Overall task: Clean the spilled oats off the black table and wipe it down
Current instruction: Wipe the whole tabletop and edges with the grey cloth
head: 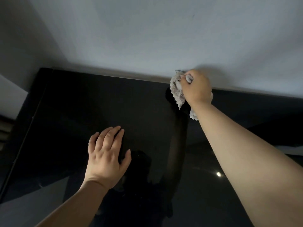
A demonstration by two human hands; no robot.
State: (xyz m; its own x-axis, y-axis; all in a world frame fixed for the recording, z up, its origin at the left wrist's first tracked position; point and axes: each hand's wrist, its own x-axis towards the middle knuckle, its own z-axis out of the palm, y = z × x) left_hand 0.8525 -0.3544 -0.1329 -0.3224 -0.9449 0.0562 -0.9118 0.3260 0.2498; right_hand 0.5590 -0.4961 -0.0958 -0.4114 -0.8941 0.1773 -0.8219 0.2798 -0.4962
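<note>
Your two hands on the black tabletop, one cloth.
Your right hand grips the crumpled cloth at the far edge, touching the pale wall beyond it; your left hand rests flat, fingers spread, nearer you.

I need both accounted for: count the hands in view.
2. Left hand flat on the black table, near side; right hand gripping the cloth at the far edge.
</note>
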